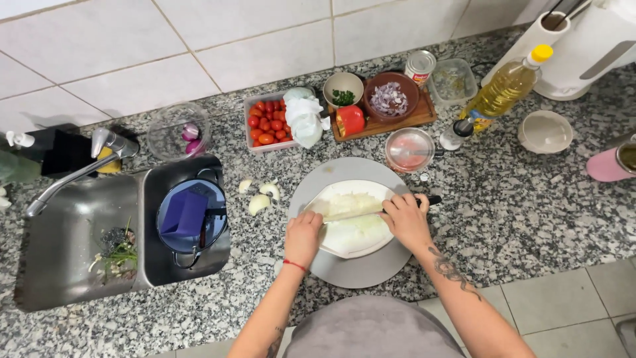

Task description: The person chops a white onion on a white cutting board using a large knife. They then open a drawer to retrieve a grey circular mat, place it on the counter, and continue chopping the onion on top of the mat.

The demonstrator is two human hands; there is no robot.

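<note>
Speckled grey granite surface (pixel 517 212) carries a round grey cutting board (pixel 358 268) with a pile of chopped white onion (pixel 351 215) on it. Right hand (pixel 405 219) grips a black-handled knife (pixel 430 199), blade flat across the pile; left hand (pixel 303 237) rests on the blade's far end, fingers (pixel 311 217) curled. Peeled onion pieces (pixel 260 195) lie just left of the board. Behind: white tray of red cherry tomatoes (pixel 266 126), yellow oil bottle (pixel 505 89). Steel sink (pixel 73 232) at left.

Bare granite (pixel 503 212) lies open right of the round board (pixel 361 268). Behind it the tomato tray (pixel 265 126), wooden tray (pixel 384 122) and small lidded bowl (pixel 409 149) crowd close; onion pieces (pixel 260 197) sit left, seemingly just clear.
</note>
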